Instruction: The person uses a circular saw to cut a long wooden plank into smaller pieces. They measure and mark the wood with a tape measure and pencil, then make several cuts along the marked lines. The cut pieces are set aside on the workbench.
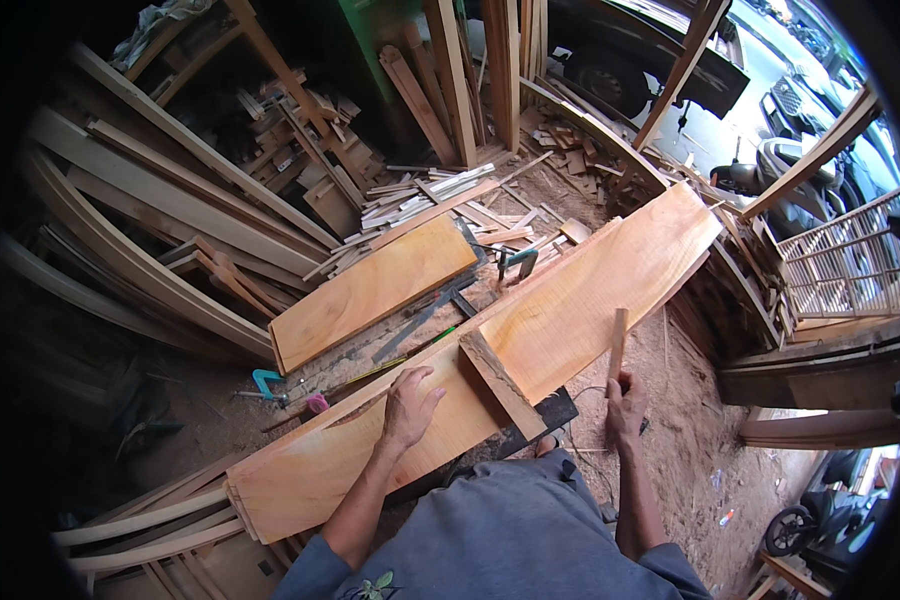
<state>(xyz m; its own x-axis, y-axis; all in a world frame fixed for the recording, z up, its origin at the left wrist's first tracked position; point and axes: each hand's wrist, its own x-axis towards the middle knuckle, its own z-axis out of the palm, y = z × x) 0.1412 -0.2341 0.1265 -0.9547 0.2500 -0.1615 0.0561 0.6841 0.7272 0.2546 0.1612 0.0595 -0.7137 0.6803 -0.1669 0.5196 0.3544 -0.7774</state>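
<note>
A long pale plank [615, 280] lies diagonally across the workbench, with a short wooden block [500, 385] set crosswise on it near its middle. Over the plank's lower-left part is my left hand [410, 408], fingers apart and loosely curled, holding nothing; whether it touches the wood I cannot tell. My right hand [625, 405] grips a narrow wooden stick [618, 340] upright beside the plank's near edge. A shorter board [370, 295] lies behind, parallel to the plank. A dark clamp [518, 258] stands between them, and a teal clamp [265, 385] is at the bench's left.
Long timbers [170, 200] lean at the left. Offcuts [440, 205] and sawdust cover the floor behind the bench. A slatted wooden frame [840, 260] stands at the right, with scooters [810, 530] at lower right. A vehicle [610, 70] is parked beyond upright timbers.
</note>
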